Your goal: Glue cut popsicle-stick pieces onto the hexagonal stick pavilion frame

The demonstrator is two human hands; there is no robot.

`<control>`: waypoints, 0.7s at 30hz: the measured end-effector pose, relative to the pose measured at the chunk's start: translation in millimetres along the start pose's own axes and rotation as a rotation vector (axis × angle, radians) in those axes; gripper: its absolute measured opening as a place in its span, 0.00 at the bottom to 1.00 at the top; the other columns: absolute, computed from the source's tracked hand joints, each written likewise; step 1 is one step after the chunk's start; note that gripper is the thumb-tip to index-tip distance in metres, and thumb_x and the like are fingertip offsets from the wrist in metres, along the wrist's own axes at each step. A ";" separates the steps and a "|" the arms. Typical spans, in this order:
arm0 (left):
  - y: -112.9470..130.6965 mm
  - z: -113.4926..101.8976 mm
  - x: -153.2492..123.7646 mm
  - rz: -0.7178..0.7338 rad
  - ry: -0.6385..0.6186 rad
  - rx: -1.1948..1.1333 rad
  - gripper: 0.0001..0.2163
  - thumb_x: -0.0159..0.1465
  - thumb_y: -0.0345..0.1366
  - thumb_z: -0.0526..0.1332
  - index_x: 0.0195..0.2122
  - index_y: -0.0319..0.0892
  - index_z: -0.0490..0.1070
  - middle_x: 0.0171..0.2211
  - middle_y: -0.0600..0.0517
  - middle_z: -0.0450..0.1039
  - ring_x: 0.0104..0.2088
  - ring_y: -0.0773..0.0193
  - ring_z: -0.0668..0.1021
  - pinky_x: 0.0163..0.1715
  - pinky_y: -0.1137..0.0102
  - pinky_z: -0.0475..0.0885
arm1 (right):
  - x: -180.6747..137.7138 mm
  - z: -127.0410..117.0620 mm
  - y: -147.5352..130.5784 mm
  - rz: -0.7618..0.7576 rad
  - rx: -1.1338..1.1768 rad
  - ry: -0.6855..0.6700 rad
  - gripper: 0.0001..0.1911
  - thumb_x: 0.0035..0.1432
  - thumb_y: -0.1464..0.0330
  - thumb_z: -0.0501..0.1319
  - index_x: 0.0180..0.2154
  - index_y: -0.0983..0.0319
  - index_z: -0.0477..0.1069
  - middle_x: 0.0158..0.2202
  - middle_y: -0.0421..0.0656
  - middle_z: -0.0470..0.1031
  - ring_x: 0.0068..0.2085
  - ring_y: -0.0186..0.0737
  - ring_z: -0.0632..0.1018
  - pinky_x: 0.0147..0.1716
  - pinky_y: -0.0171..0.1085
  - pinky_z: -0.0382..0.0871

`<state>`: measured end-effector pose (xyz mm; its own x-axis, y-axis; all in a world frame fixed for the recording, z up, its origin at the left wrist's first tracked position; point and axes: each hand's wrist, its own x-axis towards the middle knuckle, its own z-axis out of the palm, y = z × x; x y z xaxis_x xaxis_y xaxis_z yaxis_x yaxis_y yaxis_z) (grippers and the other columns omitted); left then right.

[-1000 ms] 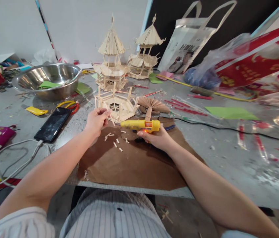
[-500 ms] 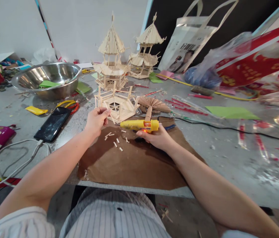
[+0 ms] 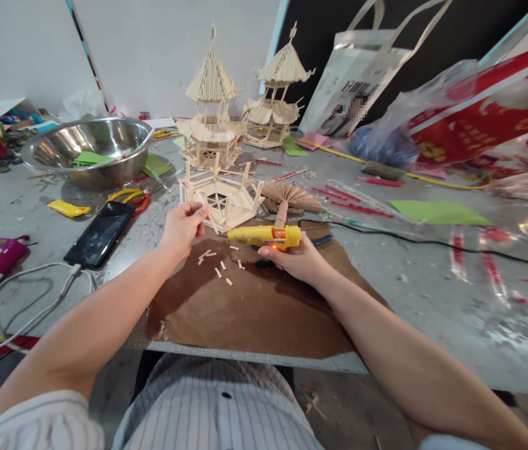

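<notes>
My right hand [image 3: 297,255] is wrapped round a yellow glue gun [image 3: 264,236] with a small orange light lit under its body. The gun's nozzle points left, close to the lower end of a thin wooden stick [image 3: 210,219]. Thumb and fingers of my left hand [image 3: 183,226] pinch that stick at the near left side of a hexagonal wooden frame [image 3: 240,209]. Short stick posts stand up round the frame's rim. Whether the stick touches the frame, I cannot tell. Several small cut stick pieces [image 3: 218,272] lie below on a brown sheet [image 3: 245,319].
Two stick pagodas [image 3: 211,94] stand behind the frame. To the left are a metal bowl [image 3: 90,178], a black phone [image 3: 100,234] with a white cable, and orange-handled pliers [image 3: 139,204]. A black cord [image 3: 408,245] runs right, near red glue sticks [image 3: 362,208] and green paper [image 3: 439,212].
</notes>
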<state>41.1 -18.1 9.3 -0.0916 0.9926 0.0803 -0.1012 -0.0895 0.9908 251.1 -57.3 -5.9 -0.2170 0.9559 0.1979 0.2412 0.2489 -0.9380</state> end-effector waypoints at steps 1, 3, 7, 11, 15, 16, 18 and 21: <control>0.0 -0.1 0.2 0.000 0.000 0.006 0.06 0.54 0.33 0.61 0.23 0.39 0.66 0.16 0.60 0.62 0.11 0.78 0.61 0.12 0.77 0.54 | 0.1 -0.1 0.4 0.001 -0.001 0.001 0.19 0.36 0.54 0.67 0.20 0.62 0.65 0.15 0.37 0.63 0.21 0.33 0.69 0.19 0.32 0.65; 0.1 -0.3 0.5 -0.001 0.000 0.016 0.07 0.55 0.33 0.61 0.22 0.39 0.66 0.15 0.60 0.61 0.11 0.78 0.60 0.12 0.77 0.54 | 0.4 -0.4 1.3 0.005 0.001 0.002 0.19 0.37 0.54 0.67 0.20 0.62 0.66 0.16 0.38 0.64 0.22 0.34 0.69 0.20 0.33 0.65; 0.5 -0.4 0.8 0.002 -0.004 0.007 0.07 0.55 0.33 0.60 0.22 0.39 0.66 0.16 0.60 0.62 0.11 0.78 0.61 0.11 0.78 0.54 | 0.5 -0.4 2.2 0.020 0.016 0.003 0.19 0.36 0.55 0.67 0.20 0.62 0.65 0.16 0.37 0.63 0.21 0.33 0.68 0.19 0.32 0.64; 0.6 -0.1 0.2 0.001 -0.005 0.003 0.06 0.55 0.32 0.60 0.23 0.38 0.66 0.16 0.60 0.61 0.11 0.79 0.60 0.11 0.78 0.54 | 0.3 0.3 1.3 0.027 0.023 0.012 0.19 0.35 0.55 0.68 0.19 0.61 0.63 0.15 0.36 0.61 0.21 0.32 0.67 0.19 0.32 0.63; 1.2 0.2 -0.5 -0.003 -0.012 0.008 0.06 0.56 0.32 0.60 0.24 0.38 0.67 0.16 0.60 0.61 0.11 0.79 0.60 0.12 0.78 0.54 | 0.3 0.5 0.1 0.031 0.002 0.006 0.20 0.36 0.54 0.67 0.19 0.61 0.63 0.15 0.36 0.61 0.21 0.32 0.68 0.19 0.32 0.63; 1.4 0.2 -0.6 -0.005 -0.015 0.009 0.06 0.57 0.32 0.60 0.24 0.38 0.68 0.17 0.60 0.62 0.11 0.79 0.60 0.12 0.78 0.54 | 0.3 0.4 0.0 0.027 -0.003 0.006 0.20 0.36 0.54 0.67 0.19 0.61 0.63 0.15 0.36 0.61 0.21 0.32 0.68 0.19 0.32 0.63; 1.6 0.1 -0.8 -0.012 -0.025 0.017 0.06 0.57 0.33 0.60 0.25 0.38 0.68 0.17 0.60 0.62 0.12 0.79 0.60 0.12 0.79 0.54 | 0.2 0.2 -0.2 0.020 -0.001 0.005 0.20 0.36 0.53 0.67 0.20 0.62 0.64 0.15 0.37 0.62 0.21 0.33 0.68 0.19 0.32 0.63; 1.8 0.1 -1.2 -0.015 -0.039 0.018 0.06 0.57 0.33 0.60 0.25 0.38 0.68 0.16 0.60 0.62 0.12 0.79 0.60 0.12 0.79 0.55 | 0.1 0.0 0.2 0.034 0.023 -0.001 0.21 0.36 0.54 0.67 0.21 0.62 0.64 0.16 0.36 0.61 0.21 0.32 0.68 0.18 0.31 0.63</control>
<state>41.2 -19.4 11.0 -0.0519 0.9963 0.0692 -0.0842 -0.0735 0.9937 251.2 -57.2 -6.1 -0.2098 0.9636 0.1660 0.2262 0.2130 -0.9505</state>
